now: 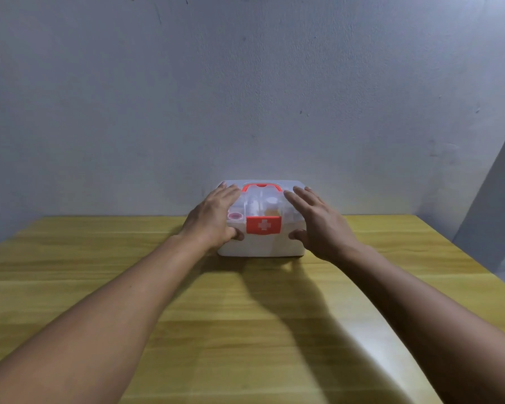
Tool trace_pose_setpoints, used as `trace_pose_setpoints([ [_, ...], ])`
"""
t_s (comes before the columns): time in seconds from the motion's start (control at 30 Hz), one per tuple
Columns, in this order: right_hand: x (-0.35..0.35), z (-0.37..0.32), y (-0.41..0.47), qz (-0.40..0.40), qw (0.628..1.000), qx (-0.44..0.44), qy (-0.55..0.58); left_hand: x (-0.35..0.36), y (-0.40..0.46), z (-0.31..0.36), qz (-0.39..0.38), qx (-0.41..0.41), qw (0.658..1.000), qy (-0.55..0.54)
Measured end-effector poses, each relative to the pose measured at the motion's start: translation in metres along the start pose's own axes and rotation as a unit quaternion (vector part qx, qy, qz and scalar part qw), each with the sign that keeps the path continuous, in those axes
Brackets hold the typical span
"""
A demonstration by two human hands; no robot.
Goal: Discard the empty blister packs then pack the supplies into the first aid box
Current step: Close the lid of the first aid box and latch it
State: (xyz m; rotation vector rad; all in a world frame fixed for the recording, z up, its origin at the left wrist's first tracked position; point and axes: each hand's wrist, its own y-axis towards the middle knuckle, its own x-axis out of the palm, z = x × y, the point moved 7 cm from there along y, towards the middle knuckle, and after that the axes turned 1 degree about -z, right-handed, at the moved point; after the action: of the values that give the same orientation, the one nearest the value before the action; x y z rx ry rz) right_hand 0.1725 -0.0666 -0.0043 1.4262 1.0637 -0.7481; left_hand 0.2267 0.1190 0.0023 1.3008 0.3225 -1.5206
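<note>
A white first aid box [261,249] with a clear lid, a red handle and a red latch bearing a white cross stands at the far middle of the wooden table [99,287], near the wall. Through the lid I make out small bottles and a round pink item. My left hand [213,218] lies on the left side of the lid, fingers on top and thumb against the front. My right hand [318,221] covers the lid's right side the same way, thumb at the front. No blister packs are in view.
A pale grey wall rises right behind the box. The table's right edge runs diagonally at the right, with floor beyond it. A light curved strip crosses the table's near right part under my right forearm.
</note>
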Motion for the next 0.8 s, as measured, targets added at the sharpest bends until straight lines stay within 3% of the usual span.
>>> trace_pose_setpoints([
  [0.7, 0.016, 0.015, 0.03, 0.008, 1.0, 0.003, 0.029, 0.012, 0.029, -0.014, 0.016, -0.002, 1.0, -0.01],
  [0.8, 0.016, 0.014, 0.029, 0.001, 1.0, -0.002, 0.028, 0.014, 0.029, -0.011, -0.011, 0.001, 0.999, 0.035],
])
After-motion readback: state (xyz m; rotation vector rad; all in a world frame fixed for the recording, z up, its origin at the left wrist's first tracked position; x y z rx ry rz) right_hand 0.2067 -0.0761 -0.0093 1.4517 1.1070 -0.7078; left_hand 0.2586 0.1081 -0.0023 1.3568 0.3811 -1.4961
